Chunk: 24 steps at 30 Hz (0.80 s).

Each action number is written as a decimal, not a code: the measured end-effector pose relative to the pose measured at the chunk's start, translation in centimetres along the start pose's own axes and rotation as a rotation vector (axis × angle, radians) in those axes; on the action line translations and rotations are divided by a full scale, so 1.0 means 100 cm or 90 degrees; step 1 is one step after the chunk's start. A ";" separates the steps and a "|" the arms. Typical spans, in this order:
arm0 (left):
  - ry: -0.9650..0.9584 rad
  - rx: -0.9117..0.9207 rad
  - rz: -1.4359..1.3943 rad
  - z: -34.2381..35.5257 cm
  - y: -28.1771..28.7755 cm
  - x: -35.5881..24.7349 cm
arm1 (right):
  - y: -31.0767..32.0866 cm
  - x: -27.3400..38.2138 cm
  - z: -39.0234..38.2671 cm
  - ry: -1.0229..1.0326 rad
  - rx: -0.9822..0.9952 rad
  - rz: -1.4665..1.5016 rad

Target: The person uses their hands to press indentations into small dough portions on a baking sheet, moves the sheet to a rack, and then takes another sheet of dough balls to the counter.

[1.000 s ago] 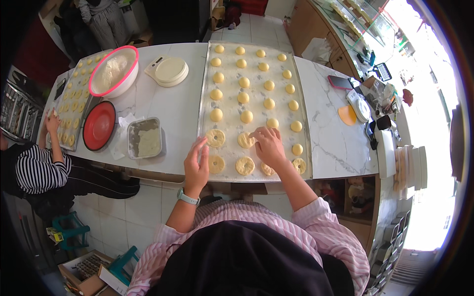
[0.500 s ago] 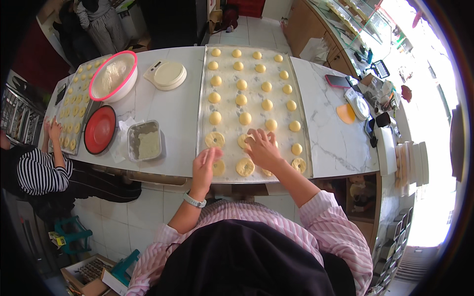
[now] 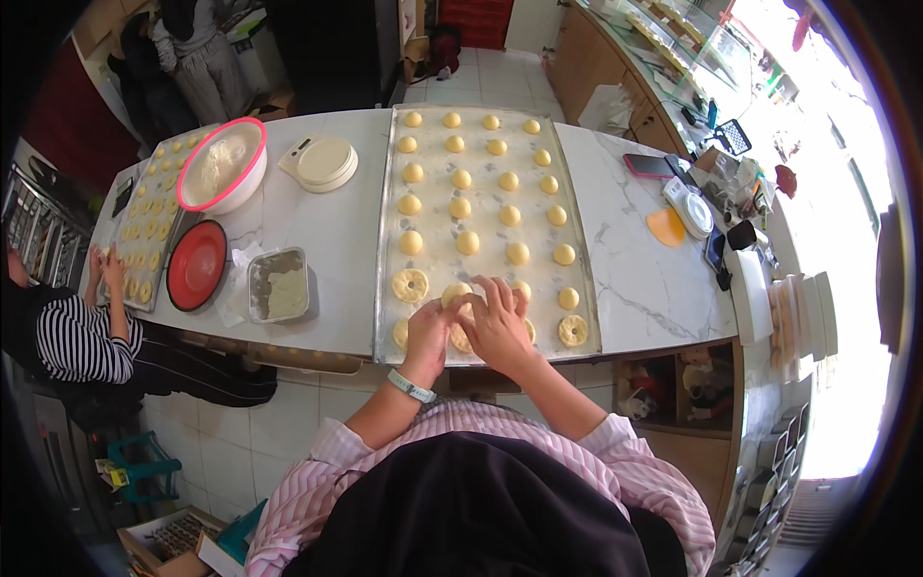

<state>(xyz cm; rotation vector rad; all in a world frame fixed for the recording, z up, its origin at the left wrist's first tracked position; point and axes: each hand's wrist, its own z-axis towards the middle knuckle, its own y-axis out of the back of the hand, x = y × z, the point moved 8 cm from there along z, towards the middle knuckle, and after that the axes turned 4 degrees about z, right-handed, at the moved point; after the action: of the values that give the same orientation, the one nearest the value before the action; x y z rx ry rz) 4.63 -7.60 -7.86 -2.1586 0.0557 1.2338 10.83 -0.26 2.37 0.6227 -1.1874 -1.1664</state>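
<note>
A large metal baking tray (image 3: 384, 212) holds rows of round yellow dough balls, with flattened dough rings with a hole in the middle toward its near edge. Above the near rows my two hands meet around a piece of dough (image 3: 456, 291). My left hand (image 3: 428, 338) closes its fingertips on the near left side of it. From the right, my right hand (image 3: 498, 329) bends its fingers over the same piece; they partly cover it and the rings beneath. A dough ring (image 3: 411, 285) lies left of my hands, another ring (image 3: 573, 331) to the right.
Left on the marble table (image 3: 336, 236) are a pink-rimmed bowl (image 3: 252, 171) of dough, a kitchen scale (image 3: 325, 163), a red dish (image 3: 197, 264) and a square container (image 3: 286, 288). A co-worker (image 3: 82, 337) handles another tray at far left. Phone (image 3: 648, 166) and orange scraper (image 3: 665, 227) lie right.
My left hand has moved right to join my right hand, which has come slightly nearer to me. A piece of dough is now between their fingers. The whole view has shifted a little.
</note>
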 end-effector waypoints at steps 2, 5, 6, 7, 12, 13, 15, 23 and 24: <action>-0.009 0.026 0.039 0.001 -0.008 0.000 | 0.014 0.001 -0.002 -0.038 -0.015 0.018; -0.005 0.108 0.064 0.000 -0.026 -0.012 | 0.017 -0.013 -0.001 -0.016 -0.042 0.239; 0.005 0.126 0.061 -0.001 -0.028 -0.013 | 0.016 -0.025 0.000 -0.098 -0.025 0.369; 0.015 0.144 0.059 -0.002 -0.030 -0.014 | 0.014 -0.034 0.001 -0.181 -0.007 0.498; -0.092 0.090 0.156 -0.007 -0.031 -0.029 | 0.025 -0.043 0.005 -0.164 -0.034 0.496; -0.124 0.050 0.151 -0.008 -0.029 -0.034 | 0.026 -0.043 0.004 -0.176 -0.019 0.499; -0.141 0.022 0.109 -0.010 -0.030 -0.040 | 0.023 -0.053 0.001 -0.229 -0.009 0.536; -0.027 0.073 -0.018 -0.010 -0.025 -0.038 | 0.011 -0.051 -0.006 -0.322 0.000 0.771; -0.006 0.093 -0.011 -0.010 -0.027 -0.037 | 0.014 -0.053 -0.006 -0.349 0.020 0.768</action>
<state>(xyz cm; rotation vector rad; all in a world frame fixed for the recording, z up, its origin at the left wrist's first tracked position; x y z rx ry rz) 4.22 -7.00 -3.24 -2.0230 0.1201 1.1921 12.15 5.00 1.37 -0.4470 -1.6592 -0.2499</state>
